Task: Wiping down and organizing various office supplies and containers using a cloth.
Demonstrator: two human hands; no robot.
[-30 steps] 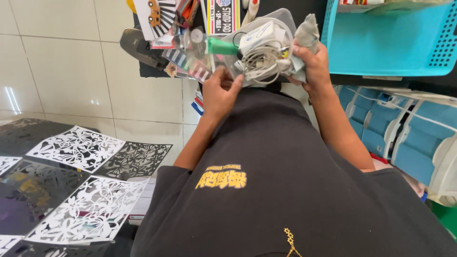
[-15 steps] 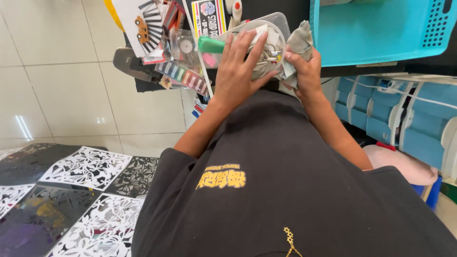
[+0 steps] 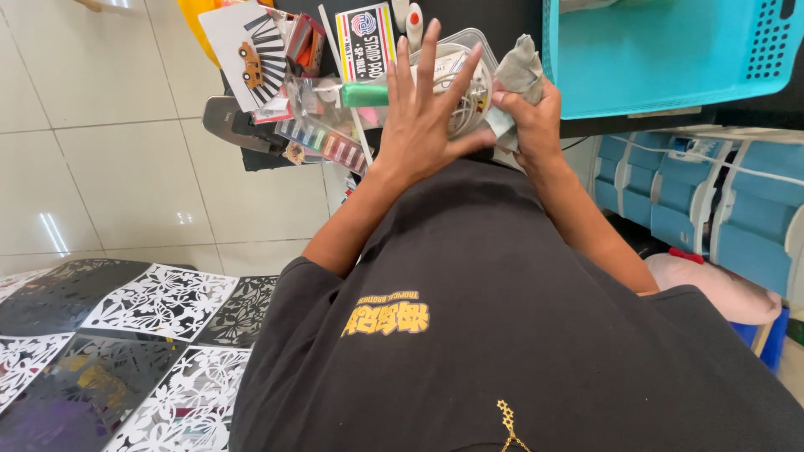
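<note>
My left hand (image 3: 421, 125) lies flat, fingers spread, on the clear tub of white cables (image 3: 471, 79) at the desk edge, while my right hand (image 3: 528, 125) clutches a grey cloth (image 3: 517, 71) beside it.

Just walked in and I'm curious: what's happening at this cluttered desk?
A person in a dark shirt is bent over a clear plastic tub of white cables. The left hand lies spread, fingers wide, across the cables. The right hand is closed around a bunched grey cloth at the tub's edge. A turquoise basket sits on the right, and stationery is piled on the left.
</note>
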